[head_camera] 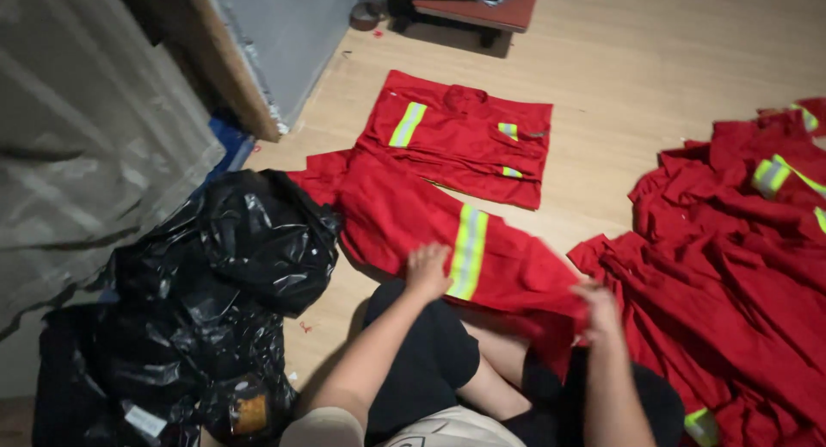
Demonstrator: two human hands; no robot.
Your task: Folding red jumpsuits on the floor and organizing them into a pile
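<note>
Sitting on a pale wood-grain floor [619,60], legs in dark shorts folded underneath, with a red work garment [430,219] spread across the lap and out onto the boards. Pressing down on that cloth with the left hand [428,271], fingers together and flat beside a yellow-green reflective band [469,251] edged in silver. Gripping the garment's near edge with the right hand [598,309], fingers curled into the fabric, though blurred, so the exact pinch cannot be told.

Slumping at the left, touching the garment's far end: a black plastic bag [215,301], glossy, crinkled, mouth loosely gathered; contents hidden apart from a small orange-and-white packet [251,413] showing near its base.

Lying flat just beyond the held piece: a folded red garment [460,137], a neat rectangle with the same reflective stripes, matte woven cloth.

Heaped at the right: a loose pile of red garments [740,266], rumpled and creased, stripes peeking out here and there, its near edge just beside the right hand.

Standing at the top edge: a low dark-red bench [482,12]. Hanging at the far left: grey sheeting [77,154], soft folds.
</note>
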